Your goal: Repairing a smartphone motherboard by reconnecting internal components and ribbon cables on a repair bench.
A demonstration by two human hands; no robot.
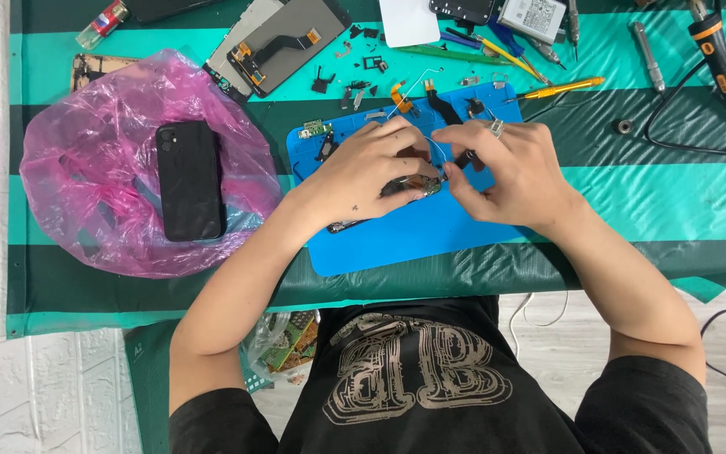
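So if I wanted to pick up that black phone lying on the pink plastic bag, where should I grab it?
Probably by its two long edges, coming straight down from above. The black rectangular phone lies flat, back up, lengthwise on the crinkled pink plastic bag, with both long sides bare. Its narrow width looks right for a thumb and fingers. Both hands, left and right, are busy over the blue mat.

Beyond my hands, small loose parts point(355, 84) and a yellow screwdriver point(560, 87) crowd the far edge of the blue mat point(397, 240). To my left a pink bag point(86, 160) with a black phone point(188, 179) blocks the desk point(674, 202); to my right the striped cloth lies open as far as the soldering iron point(720, 63).
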